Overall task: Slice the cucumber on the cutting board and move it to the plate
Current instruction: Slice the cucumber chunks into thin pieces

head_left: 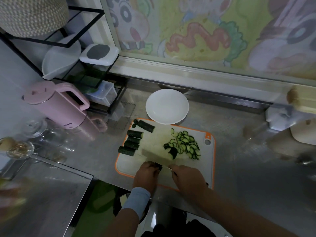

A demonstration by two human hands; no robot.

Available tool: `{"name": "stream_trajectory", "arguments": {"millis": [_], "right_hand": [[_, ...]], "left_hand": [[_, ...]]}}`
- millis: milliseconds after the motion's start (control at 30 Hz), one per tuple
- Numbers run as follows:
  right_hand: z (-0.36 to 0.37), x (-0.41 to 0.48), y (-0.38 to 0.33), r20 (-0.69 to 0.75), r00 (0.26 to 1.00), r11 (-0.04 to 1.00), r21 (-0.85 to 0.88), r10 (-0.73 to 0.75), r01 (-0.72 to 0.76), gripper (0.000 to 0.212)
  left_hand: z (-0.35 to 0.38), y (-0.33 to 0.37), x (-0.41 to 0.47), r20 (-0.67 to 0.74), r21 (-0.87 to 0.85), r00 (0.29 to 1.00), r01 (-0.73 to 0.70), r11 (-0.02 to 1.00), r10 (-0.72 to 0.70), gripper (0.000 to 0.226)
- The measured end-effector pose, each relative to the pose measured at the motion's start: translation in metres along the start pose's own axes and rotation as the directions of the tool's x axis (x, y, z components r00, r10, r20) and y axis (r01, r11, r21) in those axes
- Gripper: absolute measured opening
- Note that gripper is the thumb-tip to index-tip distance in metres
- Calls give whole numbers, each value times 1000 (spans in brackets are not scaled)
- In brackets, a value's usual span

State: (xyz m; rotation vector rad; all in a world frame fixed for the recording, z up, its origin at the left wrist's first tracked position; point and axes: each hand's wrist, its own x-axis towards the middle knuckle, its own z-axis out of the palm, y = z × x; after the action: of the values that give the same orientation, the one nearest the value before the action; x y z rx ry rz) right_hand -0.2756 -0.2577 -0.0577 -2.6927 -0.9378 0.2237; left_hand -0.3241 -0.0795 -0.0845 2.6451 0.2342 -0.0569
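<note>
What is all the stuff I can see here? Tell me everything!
Cutting board: one, white with orange rim, on steel counter.
Uncut cucumber chunks: five, dark green, board's left side.
Cucumber slices: one pile, green, board's right side.
Round plate: one, white, bare, behind board.
Kettle: one, pink, left.
Wire rack: one, black, back left, holding white containers.
Knife blade: one, blurred, over board.
Left hand: holds a cucumber piece.
Right hand: grips the knife.

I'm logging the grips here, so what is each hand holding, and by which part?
The right hand grips the knife by its handle. The left hand pins a cucumber piece on the cutting board, fingers on top.
</note>
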Motion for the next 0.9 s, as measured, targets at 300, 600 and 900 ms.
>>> {"name": "stream_trajectory", "arguments": {"millis": [300,600,900], "right_hand": [[0,-17,-1,-22,999,999,-16,35,-35,26],[-2,-22,-9,-55,998,998,-36,43,-45,33],[1,-22,-2,-32,999,1000,-23,19,-20,31]], "left_hand": [[3,-2,-3,-49,-2,999,-6,1000,6,13],[5,-5,1,-14,28,1000,-8,1000,9,15],[7,-7,2,14,0,1000,5,1000,-5,23]]}}
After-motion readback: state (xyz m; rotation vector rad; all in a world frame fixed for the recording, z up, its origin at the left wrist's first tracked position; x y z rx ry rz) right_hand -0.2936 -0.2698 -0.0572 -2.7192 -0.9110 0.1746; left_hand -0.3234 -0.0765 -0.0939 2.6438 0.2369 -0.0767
